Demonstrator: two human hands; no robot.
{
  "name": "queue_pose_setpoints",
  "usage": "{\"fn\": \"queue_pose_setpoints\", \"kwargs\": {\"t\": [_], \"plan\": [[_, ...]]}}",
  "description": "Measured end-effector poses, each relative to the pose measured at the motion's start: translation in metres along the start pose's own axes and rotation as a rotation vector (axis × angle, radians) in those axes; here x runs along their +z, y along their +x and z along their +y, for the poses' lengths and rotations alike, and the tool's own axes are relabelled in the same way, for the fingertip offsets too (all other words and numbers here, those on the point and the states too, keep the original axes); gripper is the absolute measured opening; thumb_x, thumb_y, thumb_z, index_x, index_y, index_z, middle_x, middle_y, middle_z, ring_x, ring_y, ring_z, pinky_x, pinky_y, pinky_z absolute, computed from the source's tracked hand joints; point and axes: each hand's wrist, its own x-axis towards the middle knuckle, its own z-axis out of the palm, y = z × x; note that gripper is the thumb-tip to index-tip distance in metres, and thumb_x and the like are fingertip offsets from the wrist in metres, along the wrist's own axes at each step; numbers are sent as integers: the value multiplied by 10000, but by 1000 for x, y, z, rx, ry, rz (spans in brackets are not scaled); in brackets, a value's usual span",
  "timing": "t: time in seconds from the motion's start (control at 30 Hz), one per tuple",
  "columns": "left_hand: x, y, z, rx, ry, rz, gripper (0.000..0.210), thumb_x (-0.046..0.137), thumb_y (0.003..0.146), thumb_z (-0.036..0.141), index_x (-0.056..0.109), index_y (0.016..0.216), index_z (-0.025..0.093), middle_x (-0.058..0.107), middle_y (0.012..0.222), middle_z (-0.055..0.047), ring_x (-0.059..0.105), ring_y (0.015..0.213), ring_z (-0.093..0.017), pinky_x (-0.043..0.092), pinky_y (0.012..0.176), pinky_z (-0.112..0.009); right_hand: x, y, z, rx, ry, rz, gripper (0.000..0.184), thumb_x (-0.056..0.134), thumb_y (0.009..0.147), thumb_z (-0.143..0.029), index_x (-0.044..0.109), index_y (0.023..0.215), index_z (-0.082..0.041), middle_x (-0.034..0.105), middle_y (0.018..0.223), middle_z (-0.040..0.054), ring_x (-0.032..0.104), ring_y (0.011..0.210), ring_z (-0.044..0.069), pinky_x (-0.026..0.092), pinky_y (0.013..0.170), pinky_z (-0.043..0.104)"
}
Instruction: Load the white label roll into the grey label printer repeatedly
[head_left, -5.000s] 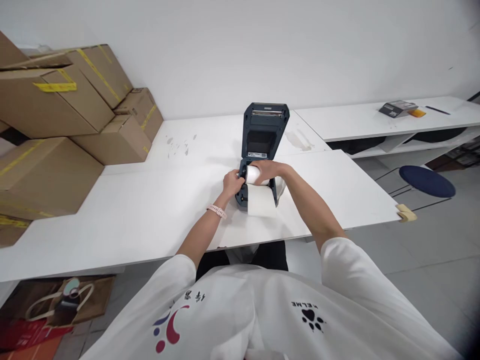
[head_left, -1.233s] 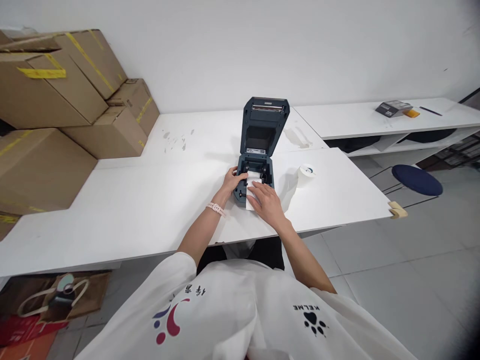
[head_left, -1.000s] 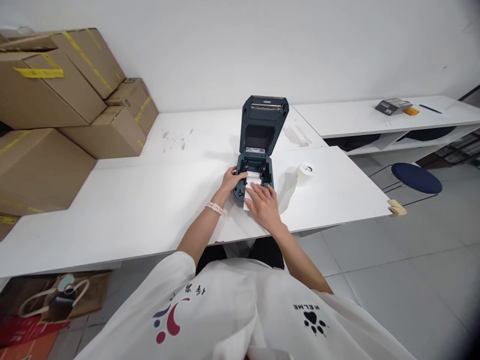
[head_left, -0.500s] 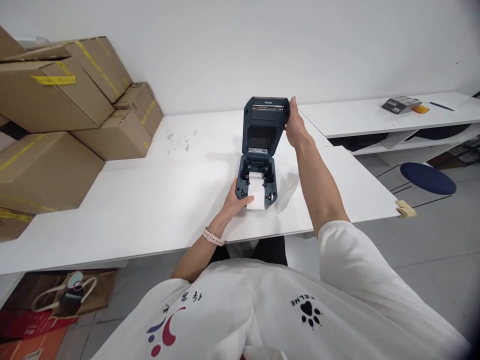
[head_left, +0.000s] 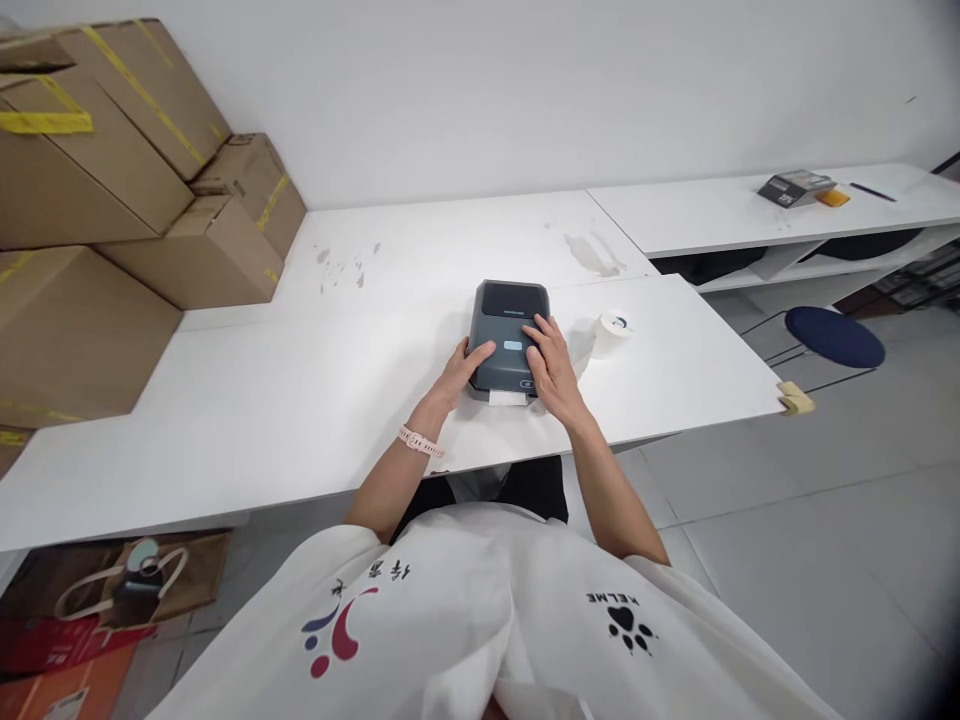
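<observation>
A dark blue-grey label printer (head_left: 497, 360) lies on the white table (head_left: 300, 400) in front of me, its lid down. From its front edge a short piece of white label paper (head_left: 508, 398) sticks out. Gripping the printer's left side is my left hand (head_left: 452, 373), thumb on top of the lid and the other fingers mostly hidden at the side. My right hand (head_left: 556, 372) rests on the right part of the lid with its fingers spread. To the right stands a roll of white paper (head_left: 610, 338), with thin, see-through film (head_left: 581, 352) between it and the printer.
Cardboard boxes (head_left: 232, 255) with yellow tape are stacked at the left. On the side table at the right lie a small dark box (head_left: 795, 188), an orange item (head_left: 832, 198) and a pen (head_left: 872, 191). A blue stool (head_left: 835, 337) stands beyond the table's padded corner (head_left: 795, 398).
The printer's lid has swung down from upright to closed. My right hand came down with it, from the lid's raised edge onto its top. My left thumb moved from the paper to the lid.
</observation>
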Motion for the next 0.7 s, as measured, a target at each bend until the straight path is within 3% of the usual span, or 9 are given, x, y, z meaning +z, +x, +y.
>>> {"fn": "queue_pose_setpoints", "kwargs": {"t": [0.1, 0.3, 0.37, 0.43, 0.5, 0.57, 0.63, 0.7], "plan": [[1, 1, -2, 25, -45, -42, 668, 734, 751, 530, 564, 1311, 209, 646, 1345, -110, 607, 1212, -290, 492, 985, -391, 7, -4, 1, 0, -33, 40, 504, 254, 1038, -495, 482, 1420, -259, 373, 1599, 71, 189, 1550, 224, 228, 1258, 525], [0, 4, -9, 83, -20, -14, 561, 709, 781, 480, 595, 1237, 174, 655, 1295, -129, 600, 1181, -266, 483, 962, -367, 12, -6, 3, -4, -40, 88, 499, 251, 1041, -471, 471, 1428, -244, 389, 1586, 85, 209, 1544, 221, 240, 1256, 508], [4, -10, -21, 96, -15, 114, 597, 693, 798, 491, 545, 1288, 184, 601, 1364, -134, 564, 1219, -247, 464, 976, -349, 12, -6, 4, -1, -31, 89, 494, 256, 1040, -474, 460, 1430, -249, 396, 1583, 84, 210, 1544, 217, 243, 1253, 511], [12, -32, -36, 141, 45, 379, 601, 705, 785, 507, 534, 1270, 195, 570, 1377, -126, 544, 1202, -221, 448, 970, -330, 13, -6, 4, -4, -11, 98, 486, 267, 1039, -475, 462, 1417, -240, 404, 1576, 93, 214, 1543, 215, 252, 1248, 509], [20, -54, -51, 153, 87, 513, 457, 677, 797, 543, 608, 1078, 190, 662, 1136, -91, 585, 997, -186, 457, 880, -322, 13, -6, 5, -10, 16, 113, 471, 283, 1039, -469, 477, 1389, -221, 415, 1567, 111, 224, 1540, 215, 260, 1244, 501], [28, -66, -58, 81, 66, 350, 387, 646, 801, 569, 633, 809, 182, 656, 819, -41, 555, 764, -148, 442, 733, -301, 14, -6, 5, -13, 32, 125, 453, 296, 1038, -462, 494, 1356, -210, 423, 1561, 123, 232, 1537, 215, 264, 1239, 499], [33, -68, -56, 23, 13, 212, 363, 685, 755, 520, 612, 663, 176, 599, 667, -12, 502, 643, -121, 392, 631, -279, 14, -6, 5, -14, 26, 132, 440, 299, 1037, -458, 505, 1336, -210, 425, 1560, 126, 234, 1536, 216, 269, 1233, 500], [35, -64, -51, 17, -19, 152, 321, 722, 701, 446, 593, 591, 173, 560, 594, 8, 459, 578, -99, 350, 583, -266, 12, -6, 4, -22, -9, 135, 433, 292, 1038, -451, 523, 1318, -214, 441, 1550, 123, 251, 1529, 215, 283, 1223, 495]]}}
